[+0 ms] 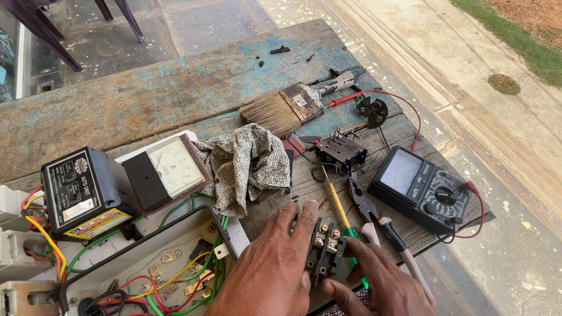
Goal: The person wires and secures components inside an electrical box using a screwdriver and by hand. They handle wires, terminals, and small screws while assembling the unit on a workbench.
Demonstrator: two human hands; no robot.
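A small black switch block with brass screw terminals (324,250) lies on the worn wooden bench (146,93) near its front edge. My left hand (272,269) rests on the block's left side, fingers laid along it. From the right, my right hand (383,281) grips the block between thumb and fingers. A screwdriver with a yellow shaft and green handle (338,205) runs under my right hand. Pliers with pink handles (374,219) lie just right of it.
An analog multimeter (422,188) with red leads sits at right. A paintbrush (287,106), a patterned rag (249,167), a second black switch part (341,153), a panel meter (174,169), a black control unit (82,193) and an open wired enclosure (170,263) surround the hands.
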